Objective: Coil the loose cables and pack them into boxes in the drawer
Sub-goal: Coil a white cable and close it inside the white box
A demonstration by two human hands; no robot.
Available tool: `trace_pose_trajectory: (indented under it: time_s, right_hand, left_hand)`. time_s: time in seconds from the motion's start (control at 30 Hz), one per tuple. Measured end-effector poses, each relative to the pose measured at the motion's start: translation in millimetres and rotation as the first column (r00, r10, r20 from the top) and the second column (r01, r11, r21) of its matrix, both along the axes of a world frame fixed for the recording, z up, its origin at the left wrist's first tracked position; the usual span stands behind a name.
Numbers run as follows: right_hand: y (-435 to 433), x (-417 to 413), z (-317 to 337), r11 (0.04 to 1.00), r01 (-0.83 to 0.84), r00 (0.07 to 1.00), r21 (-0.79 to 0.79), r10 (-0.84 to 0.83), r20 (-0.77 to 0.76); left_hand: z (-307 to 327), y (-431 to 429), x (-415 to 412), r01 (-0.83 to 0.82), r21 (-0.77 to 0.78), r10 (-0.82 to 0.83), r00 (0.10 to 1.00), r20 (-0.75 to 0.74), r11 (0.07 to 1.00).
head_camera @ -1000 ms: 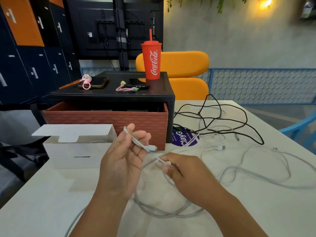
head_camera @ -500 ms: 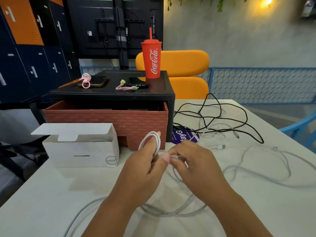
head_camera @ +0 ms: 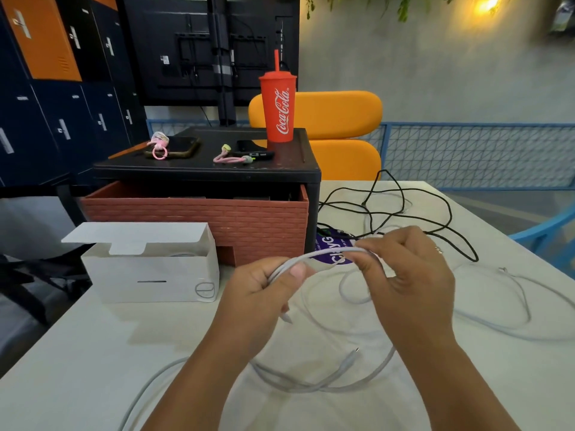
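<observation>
Far left, a white cardboard box (head_camera: 149, 275) sits on the worktop (head_camera: 77, 353) with its flap up, right in front of the brick-pattern drawer (head_camera: 199, 219), which is pulled open. The left hand (head_camera: 264, 293) has its fingers curled round a pale grey-white charging cable (head_camera: 326, 253), thumb pressed on top, and one plug end pokes out below the fist. The cable runs as a short doubled stretch to the right hand (head_camera: 410, 275), which pinches it between thumb and fingers. The rest droops in loose loops on the worktop under both wrists. Further right, a tangled black cable (head_camera: 404, 213) and another white cable (head_camera: 513, 300) lie sprawled.
</observation>
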State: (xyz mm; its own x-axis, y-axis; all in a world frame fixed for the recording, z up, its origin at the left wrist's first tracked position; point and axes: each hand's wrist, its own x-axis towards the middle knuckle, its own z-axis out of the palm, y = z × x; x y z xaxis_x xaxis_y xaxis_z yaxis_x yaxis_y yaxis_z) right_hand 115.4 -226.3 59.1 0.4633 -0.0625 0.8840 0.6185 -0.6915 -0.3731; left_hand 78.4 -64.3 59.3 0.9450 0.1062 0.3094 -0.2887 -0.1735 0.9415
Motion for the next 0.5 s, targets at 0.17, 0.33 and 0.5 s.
trace_pose_trajectory:
  time_s: [0.17,0.33,0.5]
  right_hand:
    - [-2.9,-2.6,2.9,0.999,0.035,0.999,0.017,-0.035,-0.002]
    - [-15.6,7.4,3.7,0.998,0.049,0.966,-0.031,-0.055,-0.254]
    - [-15.3,7.1,3.1,0.994,0.048,0.949,0.099,-0.015,-0.314]
  left_hand:
    - [1.8,1.7,-0.5,0.034,-0.152,-0.042,0.998,-0.05,0.988]
    - [5.2,10.7,2.6,-0.004,-0.401,-0.014,0.999,-0.042,0.916]
    - [4.5,8.3,3.1,0.021,-0.426,-0.052,0.997,-0.062,0.905]
